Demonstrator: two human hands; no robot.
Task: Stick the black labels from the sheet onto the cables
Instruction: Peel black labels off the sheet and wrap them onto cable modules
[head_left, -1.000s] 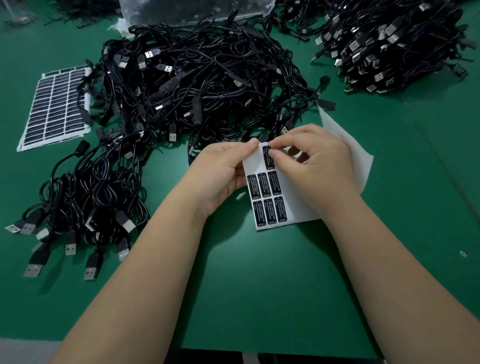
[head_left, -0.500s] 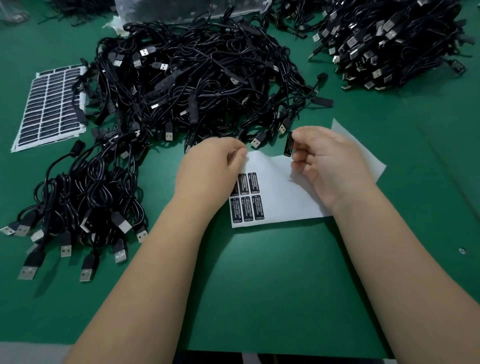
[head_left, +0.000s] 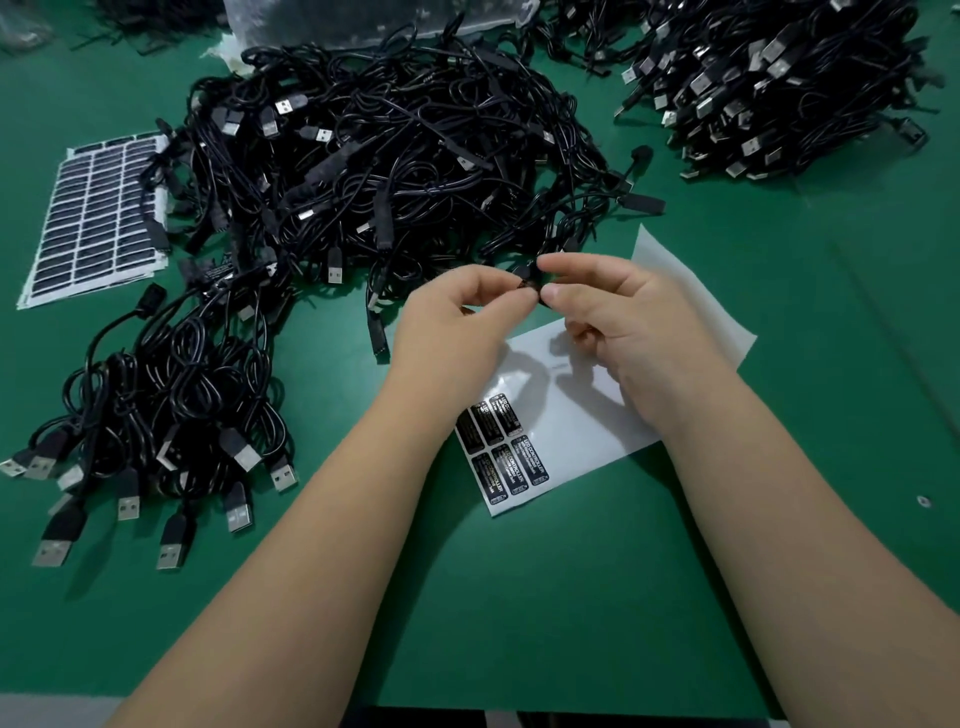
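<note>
With both my left hand and right hand pinching a peeled label mid-frame, I judge pressing it onto a cable comes next.

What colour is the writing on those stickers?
White on black labels, clearest in the head view.

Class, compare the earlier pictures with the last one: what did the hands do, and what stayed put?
The right hand peeled one label off the sheet and carried it up toward the cable pile. The left hand let go of the sheet and rose to meet it; both now pinch the label together. The sheet now lies flat. Cable piles and the full label sheet at the left stayed.
</note>
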